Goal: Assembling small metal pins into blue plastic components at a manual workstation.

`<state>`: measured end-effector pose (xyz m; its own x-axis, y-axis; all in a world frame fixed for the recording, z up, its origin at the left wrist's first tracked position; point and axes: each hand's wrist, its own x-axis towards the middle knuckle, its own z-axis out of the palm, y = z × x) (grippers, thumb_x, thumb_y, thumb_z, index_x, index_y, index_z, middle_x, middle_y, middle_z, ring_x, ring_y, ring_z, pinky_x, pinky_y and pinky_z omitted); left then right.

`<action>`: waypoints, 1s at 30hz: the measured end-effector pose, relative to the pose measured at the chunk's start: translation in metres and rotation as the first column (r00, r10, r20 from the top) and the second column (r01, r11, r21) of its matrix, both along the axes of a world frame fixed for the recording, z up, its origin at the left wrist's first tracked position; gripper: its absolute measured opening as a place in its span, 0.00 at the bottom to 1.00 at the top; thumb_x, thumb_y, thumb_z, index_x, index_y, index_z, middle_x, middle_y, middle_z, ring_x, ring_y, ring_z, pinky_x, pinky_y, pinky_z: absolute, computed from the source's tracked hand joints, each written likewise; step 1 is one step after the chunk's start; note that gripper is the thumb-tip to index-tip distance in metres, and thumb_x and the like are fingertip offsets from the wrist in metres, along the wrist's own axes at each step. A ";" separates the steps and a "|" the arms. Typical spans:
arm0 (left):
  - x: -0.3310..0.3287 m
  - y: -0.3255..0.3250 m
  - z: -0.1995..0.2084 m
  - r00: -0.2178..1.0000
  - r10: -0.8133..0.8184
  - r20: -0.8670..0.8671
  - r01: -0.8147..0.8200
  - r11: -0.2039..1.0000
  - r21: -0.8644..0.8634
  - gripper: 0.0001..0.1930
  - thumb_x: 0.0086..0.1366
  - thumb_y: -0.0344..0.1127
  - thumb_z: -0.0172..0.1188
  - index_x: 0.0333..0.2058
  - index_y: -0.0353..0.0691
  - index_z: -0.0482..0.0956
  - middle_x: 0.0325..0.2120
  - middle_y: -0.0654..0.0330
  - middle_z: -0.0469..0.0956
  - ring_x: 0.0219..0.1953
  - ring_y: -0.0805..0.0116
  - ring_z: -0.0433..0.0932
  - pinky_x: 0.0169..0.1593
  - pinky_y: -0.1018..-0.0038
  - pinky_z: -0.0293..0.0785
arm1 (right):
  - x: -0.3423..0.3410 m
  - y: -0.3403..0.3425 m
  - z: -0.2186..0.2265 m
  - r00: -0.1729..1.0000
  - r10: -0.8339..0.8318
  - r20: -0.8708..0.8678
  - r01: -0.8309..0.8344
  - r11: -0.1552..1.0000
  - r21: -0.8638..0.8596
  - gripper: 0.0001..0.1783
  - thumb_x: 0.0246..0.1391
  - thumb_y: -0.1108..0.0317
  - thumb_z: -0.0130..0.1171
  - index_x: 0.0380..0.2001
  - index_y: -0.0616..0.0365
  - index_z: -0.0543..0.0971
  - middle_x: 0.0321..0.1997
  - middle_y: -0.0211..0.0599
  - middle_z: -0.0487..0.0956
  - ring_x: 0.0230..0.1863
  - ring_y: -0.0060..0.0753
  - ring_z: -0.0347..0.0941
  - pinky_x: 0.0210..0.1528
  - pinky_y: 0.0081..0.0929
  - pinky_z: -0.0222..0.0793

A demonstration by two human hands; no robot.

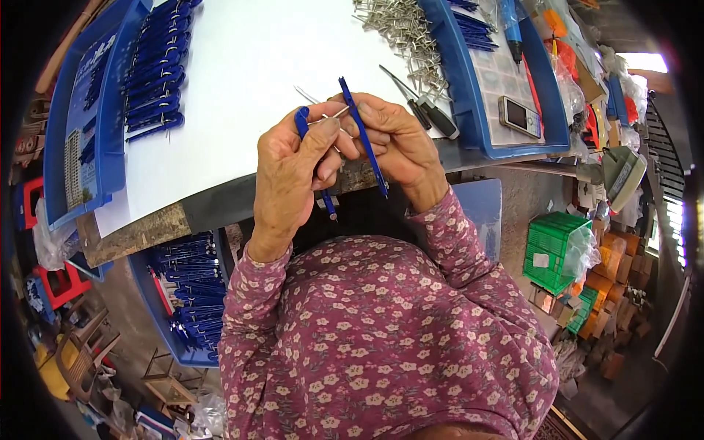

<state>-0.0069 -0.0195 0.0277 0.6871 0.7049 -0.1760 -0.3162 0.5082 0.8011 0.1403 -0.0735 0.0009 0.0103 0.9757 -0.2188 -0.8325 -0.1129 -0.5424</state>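
Observation:
My left hand (282, 165) is closed round a slim blue part (301, 121) with a rounded top; its lower end sticks out below the palm. In my right hand (402, 139), pinched between the fingers, is a second long, narrow blue bar (372, 158), tilted with its top to the left. A small silver metal pin (339, 113) spans the gap between the two hands at the fingertips; I cannot make out whether it is joined to the bar. Both hands are over the front edge of the white worktop (249, 66).
Blue bars lie in a row (154, 73) on the left beside a blue tray (110, 161). Silver metal pieces form a heap (403, 37) at the back right. Dark-handled tools (438, 116) lie near a blue tray (490, 150) holding a phone (520, 117). A low bin (169, 334) holds more blue parts.

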 end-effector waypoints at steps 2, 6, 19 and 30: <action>-0.001 0.001 -0.001 1.000 0.005 0.000 -0.005 1.000 0.002 0.13 0.62 0.31 0.49 0.42 0.27 0.70 0.21 0.56 0.73 0.14 0.84 0.61 0.14 0.88 0.51 | -0.002 0.001 -0.001 1.000 0.014 -0.008 -0.014 1.000 0.010 0.18 0.56 0.70 0.45 0.46 0.75 0.65 0.20 0.26 0.65 0.14 0.07 0.50 0.15 0.05 0.45; -0.003 0.002 -0.001 1.000 0.016 -0.022 -0.015 1.000 0.017 0.14 0.62 0.31 0.49 0.43 0.28 0.70 0.21 0.55 0.74 0.13 0.83 0.61 0.14 0.89 0.51 | -0.003 0.003 -0.008 0.997 0.054 -0.047 -0.050 0.996 0.075 0.19 0.56 0.70 0.46 0.46 0.75 0.65 0.19 0.25 0.64 0.14 0.08 0.49 0.15 0.05 0.45; -0.010 0.008 -0.008 0.999 0.016 -0.045 -0.013 0.997 0.082 0.14 0.61 0.32 0.51 0.42 0.28 0.70 0.21 0.56 0.74 0.13 0.84 0.62 0.13 0.89 0.53 | -0.008 0.006 -0.003 0.990 0.013 0.141 -0.009 0.999 -0.031 0.17 0.54 0.72 0.48 0.46 0.71 0.67 0.22 0.25 0.68 0.15 0.08 0.50 0.15 0.07 0.44; -0.016 0.012 -0.007 0.998 -0.003 -0.059 0.007 0.998 0.070 0.13 0.61 0.32 0.51 0.41 0.29 0.71 0.20 0.56 0.74 0.13 0.84 0.61 0.14 0.88 0.53 | -0.015 0.007 0.002 0.947 -0.086 0.309 0.098 0.995 -0.022 0.10 0.52 0.74 0.51 0.37 0.68 0.72 0.20 0.26 0.69 0.14 0.08 0.52 0.15 0.06 0.46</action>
<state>-0.0230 -0.0076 0.0208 0.6804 0.7136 -0.1667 -0.2651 0.4517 0.8519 0.1253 -0.0668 0.0024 0.1722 0.9587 -0.2266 -0.6334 -0.0684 -0.7708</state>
